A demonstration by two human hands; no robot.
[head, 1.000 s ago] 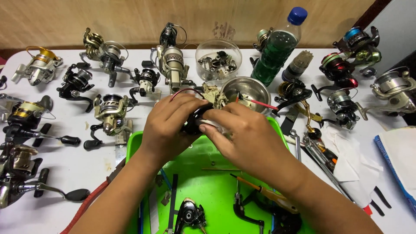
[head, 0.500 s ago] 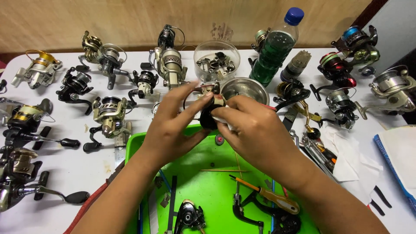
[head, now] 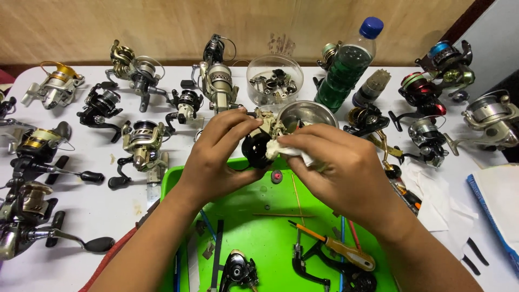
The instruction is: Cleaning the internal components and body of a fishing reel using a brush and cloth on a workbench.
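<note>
Left hand (head: 213,157) clamped around a black reel part (head: 255,150), round and cup-like, held just above the far edge of the green tray (head: 254,232). Right hand (head: 338,170) pinches a white cloth wad (head: 294,152) between thumb and fingers, pressed against the right side of the part. Hands together, nearly touching across the part.

Step in hand, as I read it: wiping the reel part clean with the cloth, mid-wipe. Next move likely calls for the left hand turning the part so the cloth reaches an unwiped face, while the right keeps light pressure; grip has to stay firm since the part is small. Can't tell how clean it is, the cloth covers the contact spot.

Around the hands: steel bowl (head: 306,113) just beyond the right fingers, clear plastic tub of small parts (head: 274,81) further back, green bottle with blue cap (head: 346,67) beyond and right. Screwdriver with yellow handle (head: 338,250) lies in the tray under the right wrist, another black reel body (head: 238,270) nearer the person, small red piece (head: 276,176) in the tray just below the hands. Many spinning reels spread over the white tabletop (head: 124,205) left and right, e.g. a gold one (head: 54,86) far left, a red one (head: 421,89) far right.
</note>
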